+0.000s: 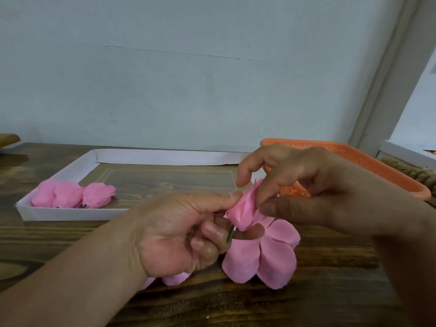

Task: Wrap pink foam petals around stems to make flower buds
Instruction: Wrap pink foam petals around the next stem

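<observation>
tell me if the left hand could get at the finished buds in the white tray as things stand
Probably not at once. The left hand grips the bud being wrapped, with the stem in its fingers. Otherwise the way looks free: the finished buds lie uncovered in the white tray on its side.

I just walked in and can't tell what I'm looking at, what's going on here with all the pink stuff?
A person is making foam flower buds at a wooden table. The left hand holds a half-wrapped pink bud and its green stem, while the right hand pinches a petal against the bud. Loose petals still hang open below it. Three finished buds lie in the white tray; an orange tray sits behind the right hand.
</observation>
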### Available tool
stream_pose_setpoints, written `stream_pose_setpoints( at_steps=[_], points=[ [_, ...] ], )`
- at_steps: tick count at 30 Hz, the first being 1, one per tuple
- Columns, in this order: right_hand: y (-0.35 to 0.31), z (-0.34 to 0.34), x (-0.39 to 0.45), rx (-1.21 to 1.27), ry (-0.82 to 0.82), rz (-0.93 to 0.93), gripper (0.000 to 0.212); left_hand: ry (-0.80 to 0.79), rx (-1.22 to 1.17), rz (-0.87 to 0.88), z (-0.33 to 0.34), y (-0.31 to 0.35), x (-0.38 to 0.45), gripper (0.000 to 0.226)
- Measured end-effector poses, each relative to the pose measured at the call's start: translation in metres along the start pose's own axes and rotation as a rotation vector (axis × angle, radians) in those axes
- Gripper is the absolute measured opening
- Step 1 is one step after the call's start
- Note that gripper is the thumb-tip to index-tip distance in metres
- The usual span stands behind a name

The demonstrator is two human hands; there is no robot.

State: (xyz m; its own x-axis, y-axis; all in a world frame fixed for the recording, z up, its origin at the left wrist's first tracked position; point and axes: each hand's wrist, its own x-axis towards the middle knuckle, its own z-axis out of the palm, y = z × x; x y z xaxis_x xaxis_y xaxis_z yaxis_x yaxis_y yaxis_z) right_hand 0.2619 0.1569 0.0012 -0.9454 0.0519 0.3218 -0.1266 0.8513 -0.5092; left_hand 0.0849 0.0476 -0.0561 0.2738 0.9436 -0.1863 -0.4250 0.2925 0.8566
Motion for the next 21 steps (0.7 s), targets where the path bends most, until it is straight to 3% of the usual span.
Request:
stream_pose_setpoints(
  at_steps=[5,10,16,21],
  points=[
    [0.0014,-0.0003,0.0009,0.193,-0.036,-0.016,0.01,0.009,0.01,0.0,0.0029,0.0009,-0.0018,0.035],
    [0.0048,-0.0071,-0.0044,0.058,-0.062,0.036,0.025,0.041,0.02,0.004,0.0053,0.0012,-0.0017,0.027],
    [-0.0001,-0.0001,-0.0005,0.072,-0.118,0.015,0.021,0.046,0.037,0.008,0.0067,0.0,-0.0008,0.026],
    [0.0004,0.0005,0.0002,0.168,-0.057,0.009,0.01,0.023,0.041,0.011,0.005,0.0003,-0.0009,0.027]
  ],
)
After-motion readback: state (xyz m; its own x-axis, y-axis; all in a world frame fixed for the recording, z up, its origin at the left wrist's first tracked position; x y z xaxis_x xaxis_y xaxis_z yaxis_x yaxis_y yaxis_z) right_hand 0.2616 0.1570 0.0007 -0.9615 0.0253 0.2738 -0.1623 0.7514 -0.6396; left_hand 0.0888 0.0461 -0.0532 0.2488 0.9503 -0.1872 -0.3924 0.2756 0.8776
